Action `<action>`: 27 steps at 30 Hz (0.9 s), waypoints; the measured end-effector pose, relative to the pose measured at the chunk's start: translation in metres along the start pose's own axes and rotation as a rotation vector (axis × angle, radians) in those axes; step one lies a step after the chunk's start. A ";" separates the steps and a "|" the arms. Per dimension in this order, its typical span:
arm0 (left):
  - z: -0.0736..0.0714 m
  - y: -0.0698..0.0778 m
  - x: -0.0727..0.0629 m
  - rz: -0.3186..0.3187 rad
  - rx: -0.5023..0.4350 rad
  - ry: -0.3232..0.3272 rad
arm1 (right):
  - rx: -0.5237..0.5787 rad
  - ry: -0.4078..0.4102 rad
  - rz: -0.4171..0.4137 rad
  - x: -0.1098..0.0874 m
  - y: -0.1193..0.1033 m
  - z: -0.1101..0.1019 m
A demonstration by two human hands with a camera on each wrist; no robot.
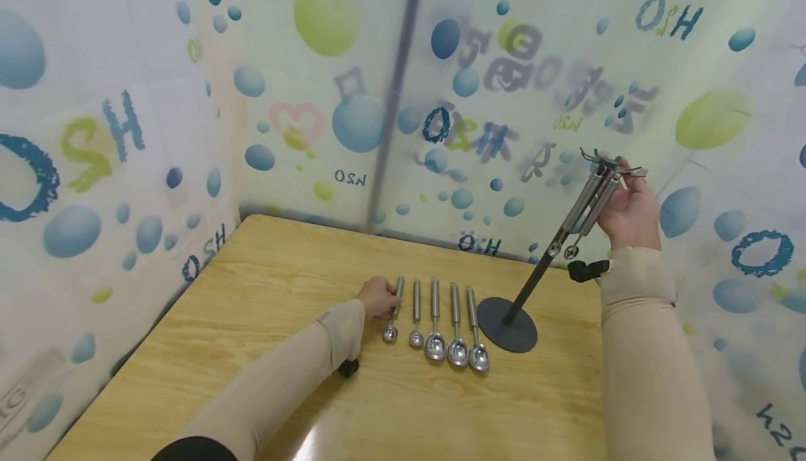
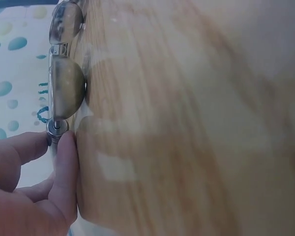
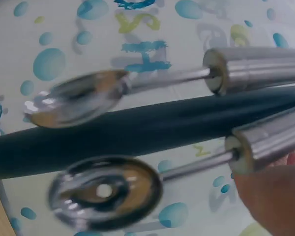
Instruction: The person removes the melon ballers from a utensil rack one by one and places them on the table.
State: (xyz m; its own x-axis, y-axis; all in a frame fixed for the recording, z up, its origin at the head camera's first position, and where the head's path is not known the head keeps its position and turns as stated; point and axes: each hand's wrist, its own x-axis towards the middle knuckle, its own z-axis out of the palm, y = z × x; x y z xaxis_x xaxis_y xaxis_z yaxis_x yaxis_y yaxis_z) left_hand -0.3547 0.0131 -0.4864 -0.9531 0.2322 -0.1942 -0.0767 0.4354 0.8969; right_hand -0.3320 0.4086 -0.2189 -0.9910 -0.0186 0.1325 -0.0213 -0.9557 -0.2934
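Observation:
My left hand (image 1: pixel 376 297) pinches the handle of a small metal scoop (image 1: pixel 390 334), leftmost in a row of several scoops lying on the table. In the left wrist view, thumb and finger close on that handle low at the tabletop, with round scoop bowls (image 2: pixel 69 91) just beyond. Up at the hooked top of a dark stand (image 1: pixel 534 282), my right hand (image 1: pixel 632 213) grips the upper handle of a melon baller (image 3: pixel 108 191) whose bowl has a small hole. Another small scoop (image 3: pixel 78 98) hangs beside it, bowl down. The right fingertips are partly hidden by hooks and handles.
Right of the row, the stand's round dark base (image 1: pixel 507 335) sits on the wooden table (image 1: pixel 283 272), close to the rightmost scoop (image 1: pixel 479 358). Bubble-patterned sheets (image 1: pixel 302 188) rise behind and beside the table.

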 end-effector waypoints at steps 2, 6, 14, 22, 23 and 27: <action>-0.001 0.002 -0.001 -0.008 -0.003 -0.002 | 0.037 -0.045 -0.063 -0.005 0.001 -0.001; -0.003 0.005 -0.002 -0.020 -0.022 -0.010 | -0.032 -0.135 -0.109 -0.012 0.008 0.002; -0.002 0.003 -0.002 -0.029 -0.072 0.008 | -0.102 -0.166 -0.139 -0.011 0.018 0.015; 0.000 -0.003 0.002 -0.041 -0.084 0.004 | -0.252 -0.325 -0.190 -0.011 0.023 -0.004; -0.001 -0.003 0.003 -0.043 -0.077 -0.001 | -0.287 -0.334 -0.204 -0.012 0.023 -0.006; -0.005 0.000 0.006 -0.056 -0.022 -0.023 | -0.332 -0.351 -0.236 -0.013 0.023 -0.010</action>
State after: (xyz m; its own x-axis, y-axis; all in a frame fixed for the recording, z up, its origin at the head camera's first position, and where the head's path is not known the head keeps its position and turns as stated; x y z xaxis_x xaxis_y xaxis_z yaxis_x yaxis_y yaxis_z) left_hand -0.3619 0.0105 -0.4859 -0.9403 0.2279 -0.2527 -0.1359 0.4292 0.8929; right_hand -0.3205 0.3898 -0.2372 -0.8517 0.0340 0.5229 -0.3350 -0.8027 -0.4934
